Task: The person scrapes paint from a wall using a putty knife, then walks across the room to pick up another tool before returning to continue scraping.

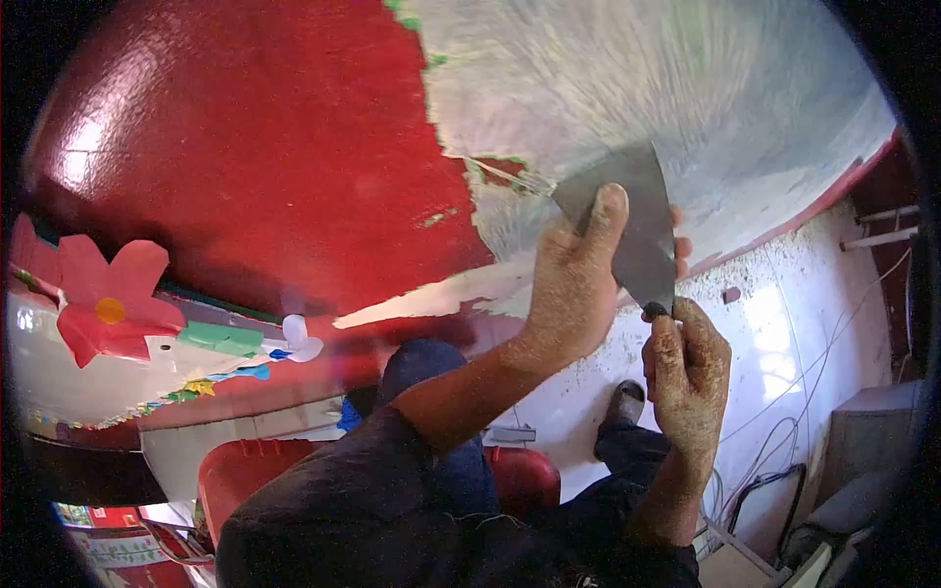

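Note:
A grey putty knife [639, 211] is held between my two hands in front of the wall. My left hand [578, 279] grips the wide blade, thumb flat on its face and fingertips showing past the far edge. At the narrow end, my right hand [691, 372] is closed with its fingers around the dark handle [659, 309], most of which is hidden. Pale specks coat both hands. Behind the blade, a whitish-grey coat [559, 88] with streaks covers part of the red wall [294, 147]. Its ragged border shows bits of green.
Paper flower decorations [113, 299] hang at the left. Below me is a red chair [240, 470]. Pale crumbs are scattered on the white floor [755, 294]. Loose cables [784, 441] and a grey box [872, 421] lie at the right. A shoe [625, 402] rests on the floor.

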A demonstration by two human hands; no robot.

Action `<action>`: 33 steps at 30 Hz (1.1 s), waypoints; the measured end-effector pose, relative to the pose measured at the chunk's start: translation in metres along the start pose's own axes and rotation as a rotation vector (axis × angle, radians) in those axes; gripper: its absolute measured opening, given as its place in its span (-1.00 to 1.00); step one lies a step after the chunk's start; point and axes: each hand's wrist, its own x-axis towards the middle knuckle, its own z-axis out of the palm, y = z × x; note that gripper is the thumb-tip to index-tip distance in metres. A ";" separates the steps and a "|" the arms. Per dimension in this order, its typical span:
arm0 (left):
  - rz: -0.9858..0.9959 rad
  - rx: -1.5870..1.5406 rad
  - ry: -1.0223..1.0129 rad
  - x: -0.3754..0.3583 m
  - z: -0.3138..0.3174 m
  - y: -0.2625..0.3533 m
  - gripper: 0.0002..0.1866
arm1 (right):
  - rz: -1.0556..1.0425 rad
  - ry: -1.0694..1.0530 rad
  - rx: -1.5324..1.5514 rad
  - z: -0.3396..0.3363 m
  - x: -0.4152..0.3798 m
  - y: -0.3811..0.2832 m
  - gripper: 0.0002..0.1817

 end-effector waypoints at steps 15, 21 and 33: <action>0.063 -0.021 0.000 -0.007 -0.008 0.004 -0.54 | -0.085 -0.008 -0.019 0.018 -0.006 -0.010 -0.76; 0.017 -0.019 0.000 -0.001 -0.003 -0.002 -0.53 | -0.058 0.007 -0.030 0.008 -0.005 -0.004 -0.76; 0.013 -0.033 -0.029 -0.004 0.000 0.010 -0.52 | -0.091 0.020 -0.109 0.010 -0.001 -0.016 -0.82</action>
